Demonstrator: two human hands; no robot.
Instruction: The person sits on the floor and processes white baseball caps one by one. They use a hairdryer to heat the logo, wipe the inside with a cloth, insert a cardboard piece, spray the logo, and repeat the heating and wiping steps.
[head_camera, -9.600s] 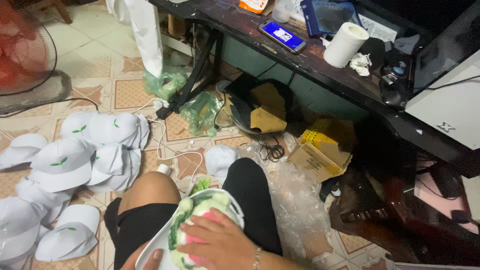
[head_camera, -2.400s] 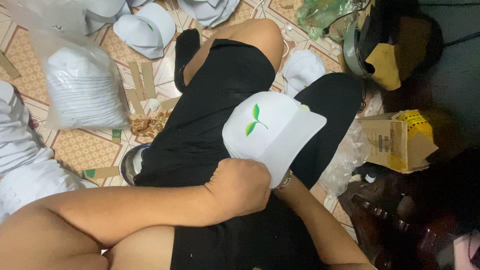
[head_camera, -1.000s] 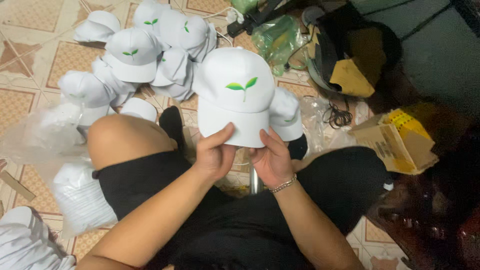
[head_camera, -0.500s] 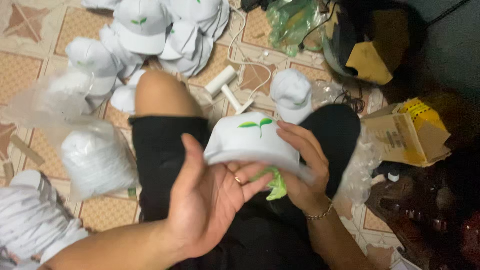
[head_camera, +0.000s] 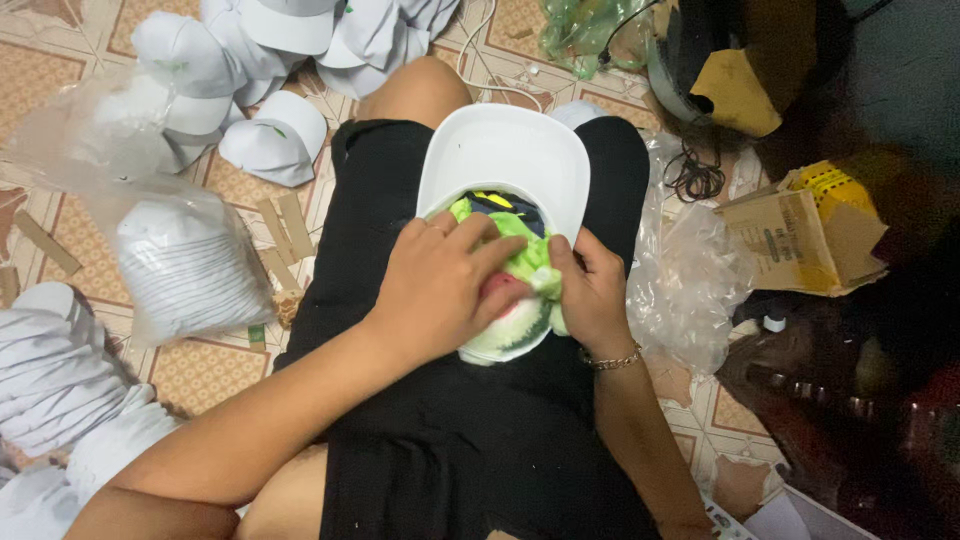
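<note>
Two hands are deep in it: the left hand (head_camera: 445, 285) lies spread over the green lining (head_camera: 520, 255) inside an upturned white cap (head_camera: 500, 160), fingers pressing down, while the right hand (head_camera: 590, 290) pinches that same green fabric at the cap's edge. The cap rests upside down on the person's lap, brim pointing away, on black shorts (head_camera: 400, 430). Off to the left, on the tiled floor (head_camera: 200, 365), a clear plastic bag (head_camera: 185, 270) holds stacked white caps, with loose caps (head_camera: 275, 135) just beyond it. A torn cardboard box (head_camera: 790, 235) sits to the right.
</note>
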